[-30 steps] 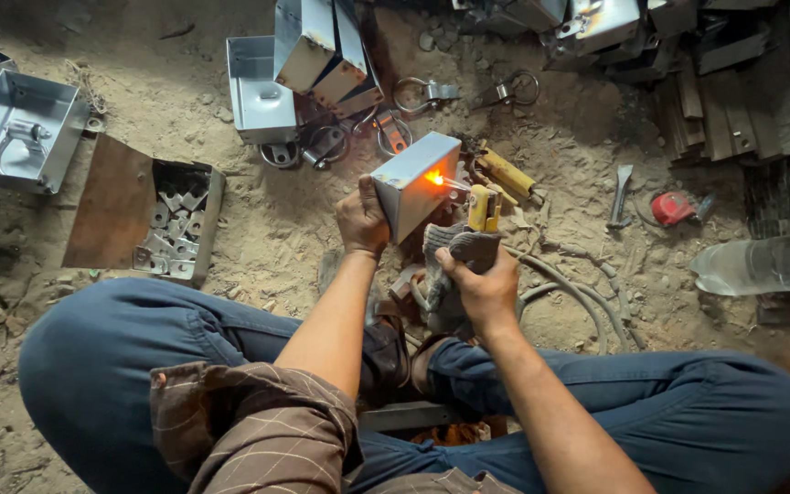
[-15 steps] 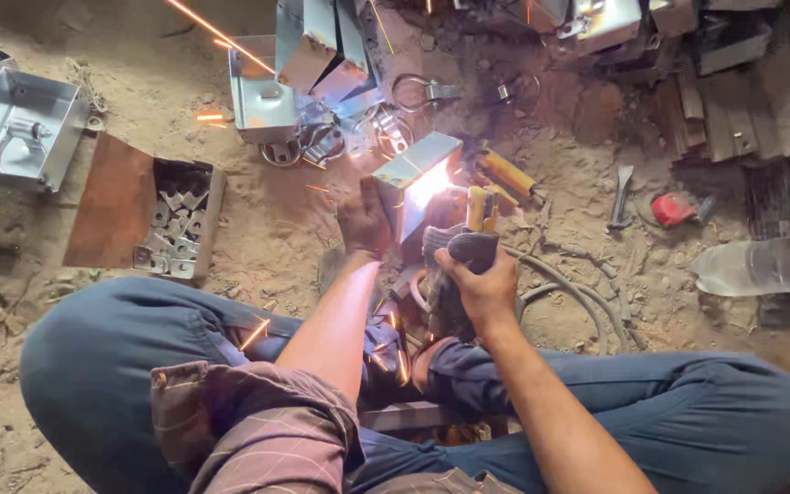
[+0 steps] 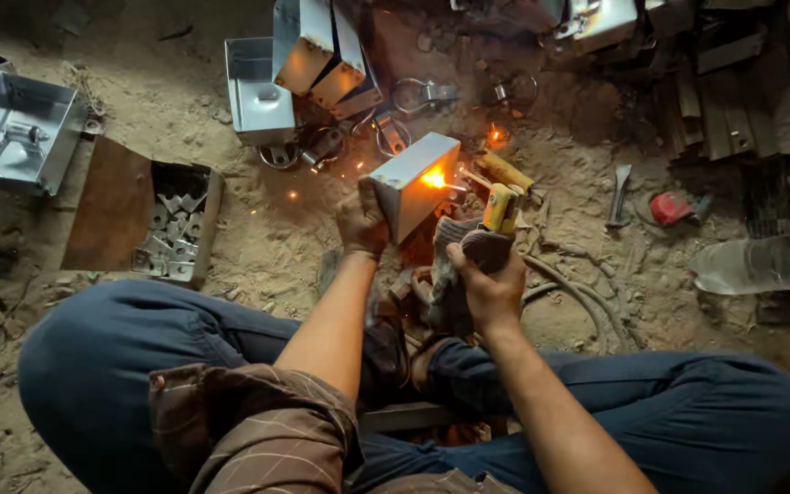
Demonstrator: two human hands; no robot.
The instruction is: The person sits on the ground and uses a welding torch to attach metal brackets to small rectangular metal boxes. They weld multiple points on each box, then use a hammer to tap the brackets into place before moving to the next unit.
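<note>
Sitting cross-legged on the sandy floor (image 3: 230,238), the person's left hand (image 3: 361,222) has its grip pressed around the near end of a grey metal box (image 3: 411,183). Beside it, the right hand (image 3: 489,274) clamps a yellow electrode holder (image 3: 502,209), arc glowing against the box's side. Beyond lie more metal boxes (image 3: 262,87).

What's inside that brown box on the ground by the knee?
The brown box holds a heap of small bent grey metal pieces. Its open flap lies flat. Whatever sits under the heap is hidden.
</note>
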